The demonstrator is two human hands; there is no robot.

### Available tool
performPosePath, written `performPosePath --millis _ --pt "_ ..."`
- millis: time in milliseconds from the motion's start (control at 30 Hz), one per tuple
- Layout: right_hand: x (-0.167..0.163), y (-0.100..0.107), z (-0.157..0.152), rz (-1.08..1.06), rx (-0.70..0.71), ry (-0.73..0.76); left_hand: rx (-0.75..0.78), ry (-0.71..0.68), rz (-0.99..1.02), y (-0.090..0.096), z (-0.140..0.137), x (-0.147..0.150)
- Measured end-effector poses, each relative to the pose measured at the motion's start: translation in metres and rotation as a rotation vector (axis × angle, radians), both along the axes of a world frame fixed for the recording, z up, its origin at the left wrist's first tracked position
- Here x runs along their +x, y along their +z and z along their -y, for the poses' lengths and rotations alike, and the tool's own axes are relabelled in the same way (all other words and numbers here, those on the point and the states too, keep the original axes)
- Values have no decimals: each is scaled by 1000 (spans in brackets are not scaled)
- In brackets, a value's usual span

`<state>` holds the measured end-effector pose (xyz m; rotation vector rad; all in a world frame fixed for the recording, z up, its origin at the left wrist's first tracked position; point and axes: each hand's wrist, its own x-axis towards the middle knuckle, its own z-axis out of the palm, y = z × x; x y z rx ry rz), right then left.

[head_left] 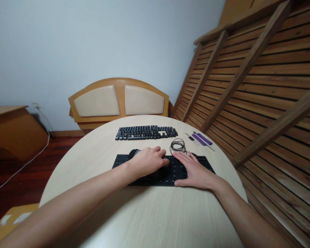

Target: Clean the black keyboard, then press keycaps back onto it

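A black keyboard base (pixel 172 174) with its keycaps off lies on the round table in front of me. My left hand (pixel 150 160) is over its middle, fingers curled around a dark, bulky object (pixel 133 152). Most of that object is hidden under the hand and wrist, so its kind does not show. My right hand (pixel 195 170) lies spread on the right part of the base, thumb near the front edge. Behind the base, the loose black keycaps (pixel 139 132) are laid out in keyboard order, with a gap toward the right.
A coiled black cable (pixel 178 145) lies behind the base. Purple strips (pixel 201 138) and small thin tools (pixel 192 138) are at the table's right rear. Wooden slats (pixel 248 79) lean along the right. A headboard (pixel 121 82) stands beyond the pale table (pixel 93 165).
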<state>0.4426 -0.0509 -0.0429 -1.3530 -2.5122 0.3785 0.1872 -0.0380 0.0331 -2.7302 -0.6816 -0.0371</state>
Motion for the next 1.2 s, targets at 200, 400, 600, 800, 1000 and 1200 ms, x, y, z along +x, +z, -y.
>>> performPosePath --millis 200,400,600,800,1000,1200 --pt "2 1 -2 -28 -5 18 -14 -132 55 -18 -8 34" --pt "0 3 -2 -26 3 18 -119 -170 -10 -23 -21 49" --pt "-2 8 0 -26 11 21 -220 -229 -4 -25 -34 52" --pt "-1 6 0 -30 7 15 -199 -201 -36 -22 -25 54" --pt "2 -1 -3 -26 12 9 -216 -17 -136 -13 -15 53" --pt "1 -2 -3 -6 -9 -8 -211 -70 -68 -15 -17 38"
